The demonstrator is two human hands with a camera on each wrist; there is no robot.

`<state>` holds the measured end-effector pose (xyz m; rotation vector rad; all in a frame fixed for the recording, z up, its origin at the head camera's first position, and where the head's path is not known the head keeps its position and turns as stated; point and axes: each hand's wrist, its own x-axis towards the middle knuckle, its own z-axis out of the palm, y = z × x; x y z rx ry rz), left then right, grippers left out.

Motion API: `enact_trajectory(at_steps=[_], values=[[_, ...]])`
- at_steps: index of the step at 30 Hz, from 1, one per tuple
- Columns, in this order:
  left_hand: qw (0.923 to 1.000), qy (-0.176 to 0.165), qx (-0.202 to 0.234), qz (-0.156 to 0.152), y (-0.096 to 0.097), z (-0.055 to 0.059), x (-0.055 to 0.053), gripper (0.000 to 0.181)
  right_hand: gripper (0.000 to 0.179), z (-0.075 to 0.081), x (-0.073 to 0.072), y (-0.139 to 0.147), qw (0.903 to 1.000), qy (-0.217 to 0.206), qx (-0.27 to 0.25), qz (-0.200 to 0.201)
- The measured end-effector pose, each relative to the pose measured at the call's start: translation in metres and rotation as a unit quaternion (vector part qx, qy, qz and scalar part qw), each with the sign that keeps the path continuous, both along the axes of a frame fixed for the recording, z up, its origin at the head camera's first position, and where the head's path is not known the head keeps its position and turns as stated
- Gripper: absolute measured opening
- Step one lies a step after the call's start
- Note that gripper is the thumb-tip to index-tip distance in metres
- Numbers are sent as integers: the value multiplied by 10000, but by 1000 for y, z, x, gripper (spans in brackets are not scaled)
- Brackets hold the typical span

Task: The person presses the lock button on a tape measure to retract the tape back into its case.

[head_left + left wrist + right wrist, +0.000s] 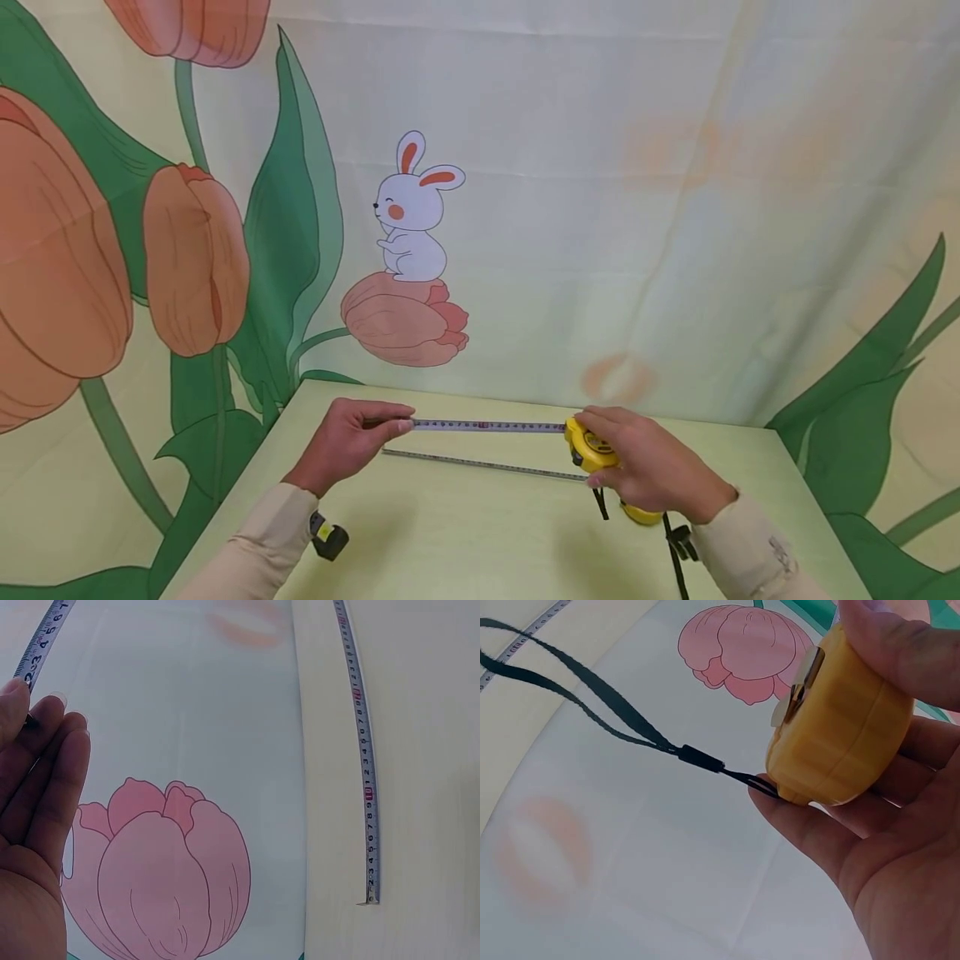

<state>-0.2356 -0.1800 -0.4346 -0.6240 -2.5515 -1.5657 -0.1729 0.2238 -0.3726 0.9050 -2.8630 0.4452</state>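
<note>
My right hand (pixel 645 458) grips a yellow tape measure (pixel 588 446), its black wrist strap (pixel 607 697) hanging from the case. From that case a silver blade (pixel 487 426) runs out to the left. Between thumb and fingers, my left hand (pixel 348 437) pinches the blade's end, so the blade spans straight between both hands, raised over the table. Below it, a second extended blade (pixel 364 765) lies on the table, its metal end hook showing in the left wrist view. Its yellow case (pixel 641 512) sits partly hidden under my right hand.
The pale table (pixel 465 533) stands against a curtain (pixel 540 208) printed with tulips and a white rabbit. Cameras are strapped at both wrists, with a black strap (pixel 675 558) trailing near the right one.
</note>
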Motion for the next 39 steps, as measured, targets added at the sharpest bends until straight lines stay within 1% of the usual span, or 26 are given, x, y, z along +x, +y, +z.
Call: enact_trajectory(at_steps=[5,10,18,23,26,33,39], values=[[10000,28,4,-36,1,1,0,25,63,0,0,0,10000,-20,11,10],[10000,78,18,-6,1,1,0,24,64,0,0,-1,10000,-51,19,-30],[9999,86,74,-98,1,2,1,25,62,-1,-2,-3,10000,-6,19,52],[9999,122,61,-73,1,3,1,25,62,-1,-2,-3,10000,-5,21,58],[9998,133,95,-69,2,1,1,24,63,-1,-1,-5,10000,-28,14,17],[9997,77,75,-210,5,-3,1,23,62,-2,1,-7,9997,-231,11,-41],[9996,167,101,-182,6,-2,0,22,65,-1,1,-8,9998,-173,47,-75]])
